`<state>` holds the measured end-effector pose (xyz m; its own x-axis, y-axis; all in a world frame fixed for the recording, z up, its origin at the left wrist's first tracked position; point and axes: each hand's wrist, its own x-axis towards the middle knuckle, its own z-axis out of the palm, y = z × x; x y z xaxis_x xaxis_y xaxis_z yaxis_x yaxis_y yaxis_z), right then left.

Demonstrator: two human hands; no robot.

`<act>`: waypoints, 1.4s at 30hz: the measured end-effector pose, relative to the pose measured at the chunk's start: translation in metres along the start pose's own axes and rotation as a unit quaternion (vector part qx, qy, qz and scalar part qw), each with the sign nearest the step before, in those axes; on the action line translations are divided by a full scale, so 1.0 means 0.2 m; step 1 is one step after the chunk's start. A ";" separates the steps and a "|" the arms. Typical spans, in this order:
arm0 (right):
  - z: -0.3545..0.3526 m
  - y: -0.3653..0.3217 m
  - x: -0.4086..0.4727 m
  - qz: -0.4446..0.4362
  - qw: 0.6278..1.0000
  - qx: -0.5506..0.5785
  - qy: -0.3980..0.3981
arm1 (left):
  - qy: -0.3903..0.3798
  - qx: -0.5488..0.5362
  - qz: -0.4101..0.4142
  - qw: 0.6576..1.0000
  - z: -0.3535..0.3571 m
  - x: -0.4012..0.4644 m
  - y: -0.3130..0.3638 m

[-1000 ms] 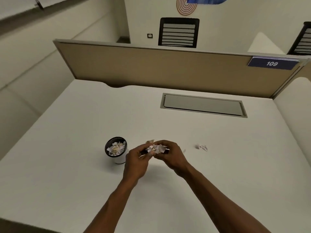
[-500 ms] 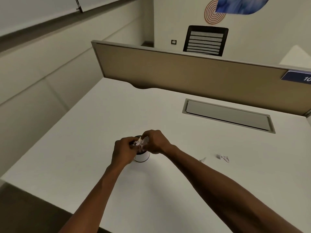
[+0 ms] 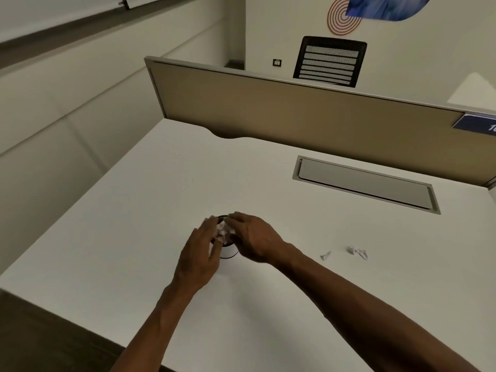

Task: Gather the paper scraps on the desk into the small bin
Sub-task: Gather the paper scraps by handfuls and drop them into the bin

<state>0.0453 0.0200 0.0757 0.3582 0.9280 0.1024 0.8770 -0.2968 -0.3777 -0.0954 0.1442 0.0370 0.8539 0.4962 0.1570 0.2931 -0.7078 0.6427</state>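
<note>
Both hands over the small bin (image 3: 228, 252), which stands on the worktop (image 3: 134, 210); left hand (image 3: 200, 251) grip spread, right hand (image 3: 253, 241) grip unclear; wad (image 3: 223, 230) between them; two scraps (image 3: 326, 255) (image 3: 357, 251) remain at right.

Office cubicle, desk divider (image 3: 295, 122), mesh chair (image 3: 330, 63)

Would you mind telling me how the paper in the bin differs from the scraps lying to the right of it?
The paper in the bin is a heaped bunch over the small bin, with both hands at it; the loose scraps lie flat, scattered on the desk, untouched. The bunch looks larger than any loose scrap. Both are white and crumpled.
</note>
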 end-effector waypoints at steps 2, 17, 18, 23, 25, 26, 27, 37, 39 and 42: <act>0.06 -0.01 -0.05 -0.030 0.997 -0.050 -0.043 | -0.053 0.071 0.053 0.995 0.04 -0.04 -0.03; 0.11 0.02 -0.10 -0.016 0.998 -0.051 -0.039 | -0.071 0.230 0.071 0.968 0.02 0.04 0.01; 0.11 0.04 -0.15 -0.006 1.000 -0.029 0.004 | -0.048 0.211 0.068 0.974 0.02 0.03 0.02; 0.16 0.24 -0.48 0.140 0.982 0.010 0.126 | 0.051 0.054 0.108 0.991 0.17 -0.13 0.14; 0.19 0.34 -0.60 0.184 0.980 -0.025 0.069 | 0.015 0.040 0.144 0.989 0.28 -0.21 0.21; 0.20 0.39 -0.66 0.195 0.980 -0.048 0.015 | -0.009 0.038 0.155 0.987 0.33 -0.24 0.22; 0.22 0.43 -0.71 0.199 0.977 -0.069 -0.038 | -0.031 0.037 0.160 0.986 0.39 -0.25 0.24; 0.08 0.64 -1.06 0.362 0.919 0.017 0.156 | -0.166 0.078 0.175 0.967 0.80 -0.13 0.34; -0.01 0.73 -1.09 0.457 0.868 0.054 0.187 | -0.190 0.115 0.192 0.956 0.85 -0.10 0.36; -0.10 0.86 -1.10 0.535 0.836 0.065 0.104 | -0.227 0.168 0.187 0.941 0.91 -0.08 0.37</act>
<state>0.1240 -0.2404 0.0068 0.9749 0.0843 -0.2061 -0.0182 -0.8924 -0.4509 -0.0089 -0.0072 -0.0542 0.9977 -0.0315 -0.0602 -0.0105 -0.9471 0.3208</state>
